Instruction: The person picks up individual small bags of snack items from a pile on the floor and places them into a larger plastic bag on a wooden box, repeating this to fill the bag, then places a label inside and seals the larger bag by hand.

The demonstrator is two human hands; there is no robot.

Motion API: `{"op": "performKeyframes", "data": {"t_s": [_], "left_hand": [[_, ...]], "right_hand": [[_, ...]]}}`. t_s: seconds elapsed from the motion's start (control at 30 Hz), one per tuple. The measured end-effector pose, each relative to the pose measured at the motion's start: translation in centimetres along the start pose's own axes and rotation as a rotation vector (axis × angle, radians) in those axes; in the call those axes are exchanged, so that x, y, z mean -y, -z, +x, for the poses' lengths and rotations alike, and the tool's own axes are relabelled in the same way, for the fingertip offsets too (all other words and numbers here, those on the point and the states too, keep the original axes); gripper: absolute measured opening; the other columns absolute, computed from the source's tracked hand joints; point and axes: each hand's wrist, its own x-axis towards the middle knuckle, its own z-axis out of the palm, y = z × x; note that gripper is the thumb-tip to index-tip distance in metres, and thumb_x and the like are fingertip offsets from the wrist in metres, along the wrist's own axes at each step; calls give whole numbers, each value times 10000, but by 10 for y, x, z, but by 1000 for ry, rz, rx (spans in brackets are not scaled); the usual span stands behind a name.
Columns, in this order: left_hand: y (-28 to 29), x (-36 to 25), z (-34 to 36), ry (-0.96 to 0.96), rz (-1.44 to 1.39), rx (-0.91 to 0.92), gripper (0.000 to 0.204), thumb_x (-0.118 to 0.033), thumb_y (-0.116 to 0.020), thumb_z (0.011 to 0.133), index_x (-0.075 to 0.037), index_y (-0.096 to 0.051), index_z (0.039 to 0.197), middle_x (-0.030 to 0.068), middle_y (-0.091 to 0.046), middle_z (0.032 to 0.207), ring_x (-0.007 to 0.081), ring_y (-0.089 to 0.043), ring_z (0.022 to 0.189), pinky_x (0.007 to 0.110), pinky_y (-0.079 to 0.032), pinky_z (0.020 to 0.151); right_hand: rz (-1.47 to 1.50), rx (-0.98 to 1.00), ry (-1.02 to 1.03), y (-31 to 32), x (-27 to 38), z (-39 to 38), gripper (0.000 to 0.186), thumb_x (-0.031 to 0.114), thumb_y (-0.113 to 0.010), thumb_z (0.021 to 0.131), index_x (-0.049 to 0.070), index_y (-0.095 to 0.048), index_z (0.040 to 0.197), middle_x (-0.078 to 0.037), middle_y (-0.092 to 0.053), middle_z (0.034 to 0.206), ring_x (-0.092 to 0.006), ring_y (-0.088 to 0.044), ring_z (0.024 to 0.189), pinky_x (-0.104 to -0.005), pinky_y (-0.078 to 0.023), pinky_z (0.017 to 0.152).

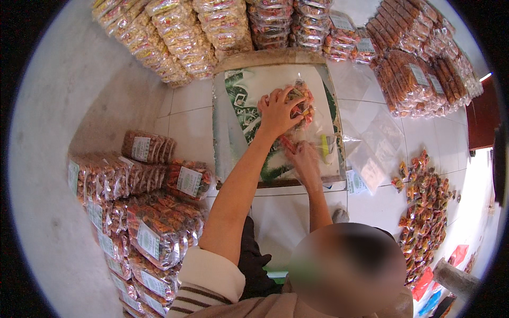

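Note:
My left hand (pixel 277 112) grips a clear plastic bag (pixel 301 98) of small colourful wrapped packets, its fingers curved over the top. Just below, my right hand (pixel 303 159) is closed on a small red thing (pixel 287 144) at the bag's lower end, slightly blurred; whether that is inside the bag is unclear. Both hands are over a flat board (pixel 233 164) with a white and green printed surface. A yellow-green object (pixel 325 146) lies on it, right of the bag.
Stacked snack bags line the back (pixel 222 32), the back right (pixel 405 87) and the left (pixel 148 238). Loose colourful packets (pixel 421 212) are heaped at the right. Clear bags (pixel 371 153) and a printed label (pixel 355 180) lie beside the board on the tiled floor (pixel 318 212).

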Motion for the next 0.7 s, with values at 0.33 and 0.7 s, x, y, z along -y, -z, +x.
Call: {"op": "performKeyframes", "data": {"t_s": [0.33, 0.7], "left_hand": [[-4, -7, 4, -8, -52, -18, 422, -387, -673, 680, -329, -569, 1085, 14, -380, 1271, 275, -344, 1152, 543, -240, 913], [1, 23, -16, 748, -593, -308, 691, -399, -560, 825, 66, -286, 1257, 237, -238, 1286, 350, -312, 1142, 456, -245, 965]], "right_hand": [[990, 60, -405, -19, -32, 19, 401, 218, -580, 839, 48, -451, 1178, -60, -539, 1047, -140, -547, 905, -294, -477, 738], [1366, 89, -374, -21, -11, 27, 542, 140, -511, 862, 88, -250, 1335, -110, -448, 1185, -218, -538, 994, -341, -482, 839]]}}
